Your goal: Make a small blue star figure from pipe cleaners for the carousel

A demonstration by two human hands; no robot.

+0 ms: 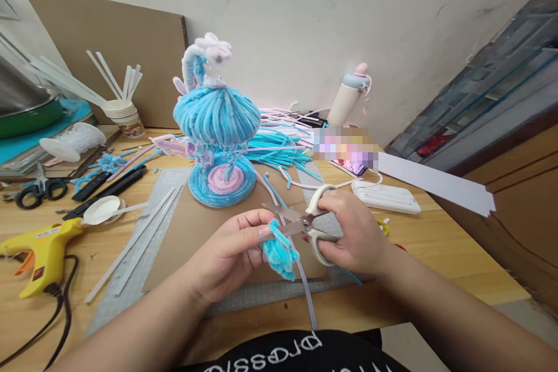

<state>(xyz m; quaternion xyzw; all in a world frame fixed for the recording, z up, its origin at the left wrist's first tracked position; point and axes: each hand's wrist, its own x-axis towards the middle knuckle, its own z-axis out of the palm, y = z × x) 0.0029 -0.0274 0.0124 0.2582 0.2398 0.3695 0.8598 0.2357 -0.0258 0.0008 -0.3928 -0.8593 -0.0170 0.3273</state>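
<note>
While the left hand (233,250) pinches a blue fuzzy piece (281,257) between thumb and fingers at the lower centre of the frame, the right hand (355,232), just right of it, has its fingers curled around the handle loops of the scissors (306,223). The blades stand partly apart and point left, close to the left thumb, at the upper end of the blue fuzzy piece; whether they bite into it cannot be told. The step in hand looks like trimming that piece. The next move seems to call for a steady pinch, fingertips clear of the blades, and a small, controlled squeeze. Beneath the hands lies a brown board (181,244); a pale purple strip (308,299) runs toward the bottom edge. A blue fuzzy model (218,115) stands upper left of centre.
</note>
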